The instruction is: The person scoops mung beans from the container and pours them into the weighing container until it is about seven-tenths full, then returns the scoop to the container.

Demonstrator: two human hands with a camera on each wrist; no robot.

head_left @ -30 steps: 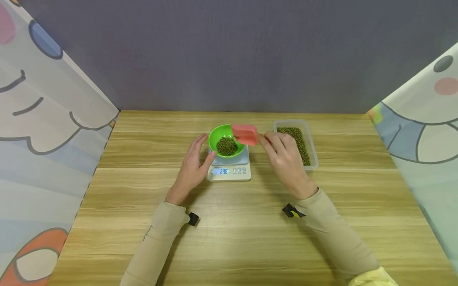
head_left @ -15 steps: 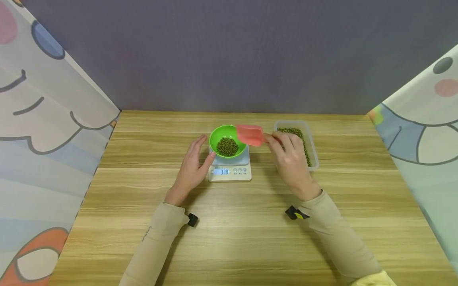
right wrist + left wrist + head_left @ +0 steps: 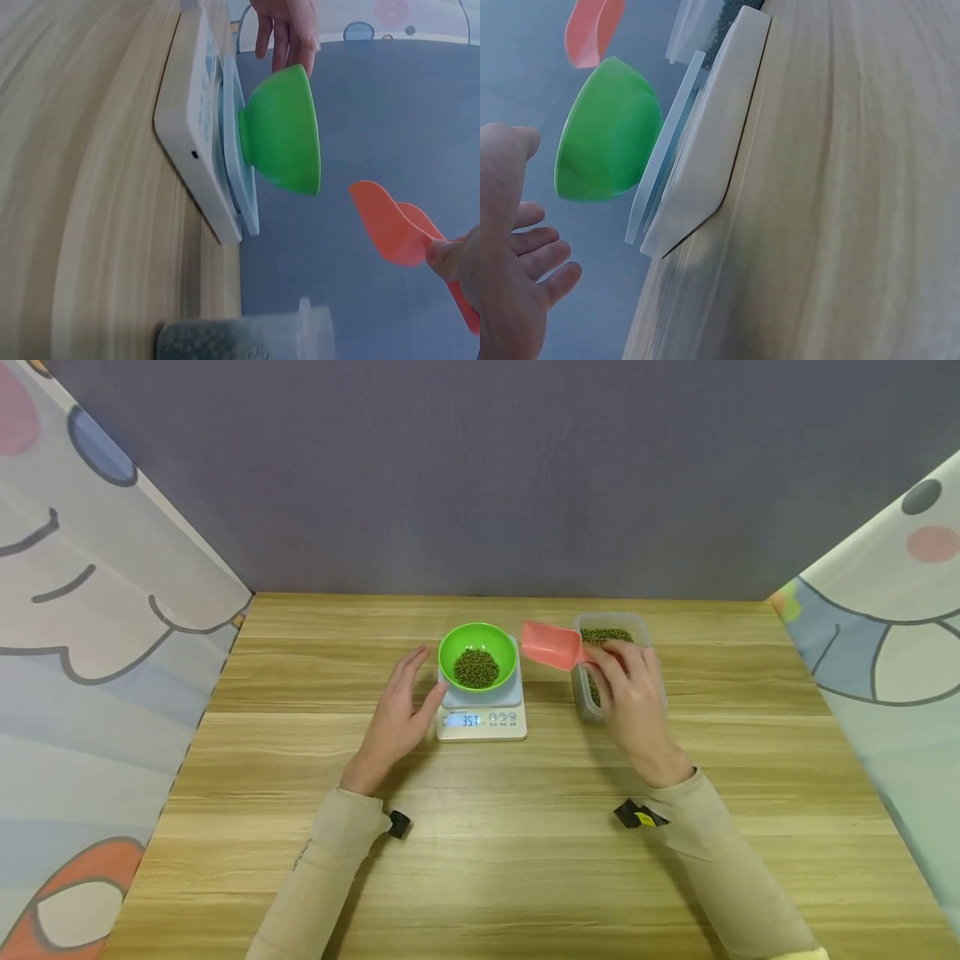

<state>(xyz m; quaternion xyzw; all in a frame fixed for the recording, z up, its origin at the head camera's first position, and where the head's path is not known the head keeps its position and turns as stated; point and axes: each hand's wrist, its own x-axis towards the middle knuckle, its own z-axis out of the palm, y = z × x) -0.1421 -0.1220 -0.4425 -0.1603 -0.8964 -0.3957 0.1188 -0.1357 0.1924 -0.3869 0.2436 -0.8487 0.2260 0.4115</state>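
Note:
A green bowl (image 3: 459,647) with a small heap of green beans (image 3: 476,668) stands on a white kitchen scale (image 3: 483,733), whose display reads about 35.7. Just left of the bowl, my left hand (image 3: 395,724) has its fingers extended and thumb spread; the left wrist view shows a gap between it and the bowl (image 3: 607,139). My right hand (image 3: 633,706) pinches the handle of a pink scoop (image 3: 551,645), held in the air between the bowl and a clear plastic container (image 3: 588,710). No beans show in the scoop. The hand partly covers the container's beans (image 3: 606,634).
Everything stands on a wood-grain table (image 3: 495,860). A dark grey panel (image 3: 510,477) rises behind it, and cartoon-printed sheets (image 3: 97,610) flank both sides.
My right hand has drawn the scoop away from the bowl, rightward toward the container, and levelled it. The scale reading rose from about 24.8 to 35.7. My left hand shifted slightly away from the bowl.

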